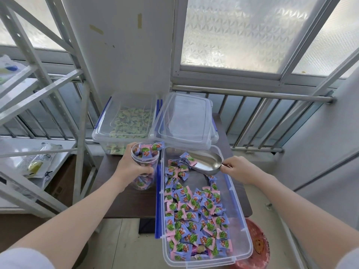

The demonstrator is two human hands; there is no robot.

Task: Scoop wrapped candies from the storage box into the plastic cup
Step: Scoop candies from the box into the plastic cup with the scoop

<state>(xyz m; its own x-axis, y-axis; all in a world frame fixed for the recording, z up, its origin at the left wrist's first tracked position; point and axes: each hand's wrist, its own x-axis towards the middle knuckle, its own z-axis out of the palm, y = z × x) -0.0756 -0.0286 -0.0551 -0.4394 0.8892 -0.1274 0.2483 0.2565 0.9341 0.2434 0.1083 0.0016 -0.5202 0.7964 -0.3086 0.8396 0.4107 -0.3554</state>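
One open storage box [238, 220] sits on the dark table [124, 199], and everything else takes its place from it. The wrapped candies [196, 212] are too many to count, heaped thick at the box's near end and thinning toward the far end, where bare floor shows. One metal scoop [204, 163] lies inside that far end, mouth toward the box's left wall with a few candies at its lip. The right hand [240, 167] is wrapped tight on the scoop's handle at the box's right rim. One clear plastic cup [144, 167] stands just left of the box, upright, filled to the brim with candies and a couple poking over the rim. The left hand [132, 164] is clamped around the cup's side. The two hands are well apart, with the box's far end between them. Behind the box: two more clear bins, one lidded bin [124, 121] holding green-wrapped sweets at far left, one loose lid [186, 121] resting directly beyond. A metal shelf rack [38, 105] stands farther left, and a red stool [259, 247] peeks out beneath the near right corner.
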